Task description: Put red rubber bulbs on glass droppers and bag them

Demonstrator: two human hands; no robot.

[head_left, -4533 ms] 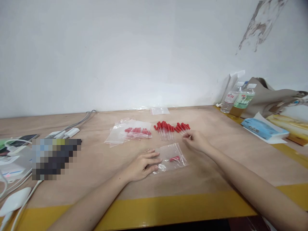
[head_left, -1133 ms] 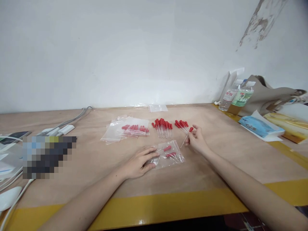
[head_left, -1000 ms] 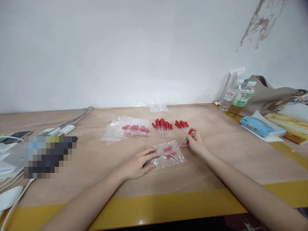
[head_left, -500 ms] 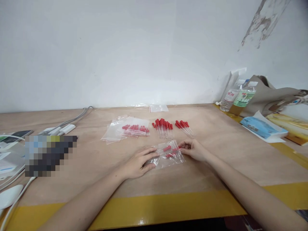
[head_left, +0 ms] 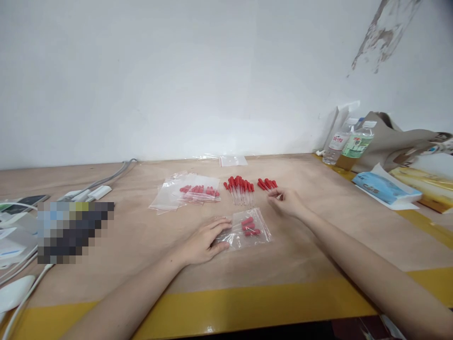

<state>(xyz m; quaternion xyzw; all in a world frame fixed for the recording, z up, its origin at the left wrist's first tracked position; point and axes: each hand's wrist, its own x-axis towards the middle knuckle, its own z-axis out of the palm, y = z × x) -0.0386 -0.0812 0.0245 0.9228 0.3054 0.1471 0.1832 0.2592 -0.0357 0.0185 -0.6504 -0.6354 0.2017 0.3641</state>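
Note:
A clear zip bag [head_left: 260,240] lies flat on the table with a few red-bulbed droppers [head_left: 250,226] inside. My left hand [head_left: 208,238] holds its left end between fingers and thumb, pressing it down. To the upper right, my right hand [head_left: 287,202] has bent fingers, slightly apart, at the stems of a small group of red-bulbed droppers [head_left: 266,183]; nothing shows in the fingers. The hand partly covers those stems. Between that group and the filled bags stands out a larger cluster of droppers [head_left: 240,186], bulbs pointing away from me.
Zip bags with red-bulbed droppers [head_left: 201,192] lie over other clear bags [head_left: 164,198] at left. One flat bag [head_left: 233,161] is by the wall. Bottles [head_left: 357,146] and a blue tissue pack [head_left: 385,188] stand at right; cables [head_left: 109,177] and chargers [head_left: 99,192] lie left.
My right hand has left the zip bag and moved up to the small dropper group. The red dropper it held is now in the bag. My left hand stays on the bag.

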